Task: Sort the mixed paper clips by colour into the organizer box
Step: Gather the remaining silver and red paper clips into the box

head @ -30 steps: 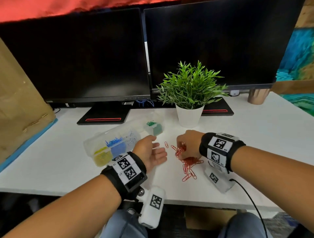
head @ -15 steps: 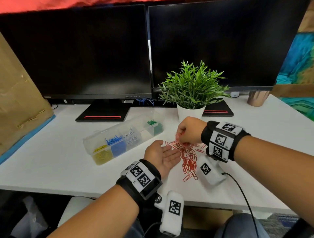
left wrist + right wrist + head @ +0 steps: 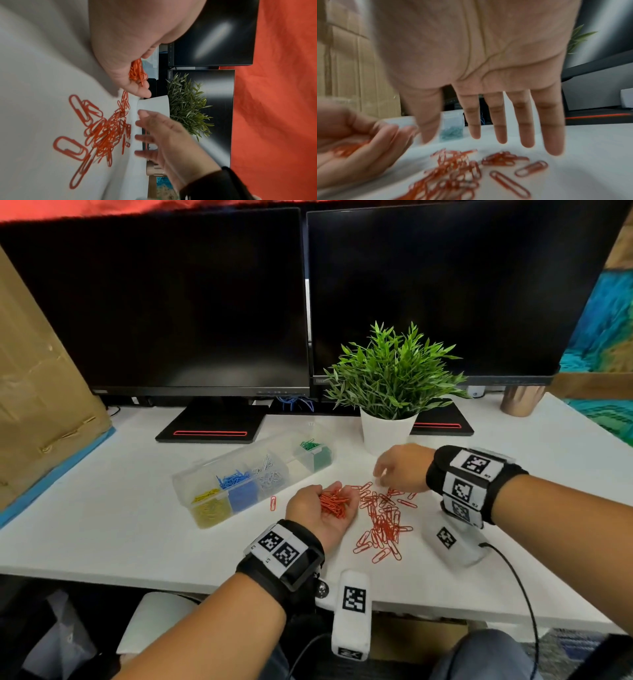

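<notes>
The worktop [image 3: 102, 518] is white and flat. Two dark monitors [image 3: 164, 302] fill the upper frame, a potted plant [image 3: 390, 378] stands at centre, and cardboard [image 3: 34, 378] leans at the left edge.

The organizer box [image 3: 253, 477] lies left of centre, long axis running from lower left to upper right. From its near end the compartments hold yellow, blue and silver clips; then comes one that appears empty, then green at the far end.

Loose red clips [image 3: 383, 518] lie scattered right of centre, just right of the left hand [image 3: 322, 511] and below the right hand [image 3: 400, 470].

The left hand is palm-up and cupped around a bundle of red clips [image 3: 334, 503]. It is the hand nearer the box, which lies to its upper left.

The right hand hovers palm-down above the far edge of the loose clips, fingers [image 3: 527, 128] spread and straight, holding nothing.

Judgement: the apparently empty compartment is the likely place for red, and more gathering from the scatter likely precedes the transfer.
</notes>
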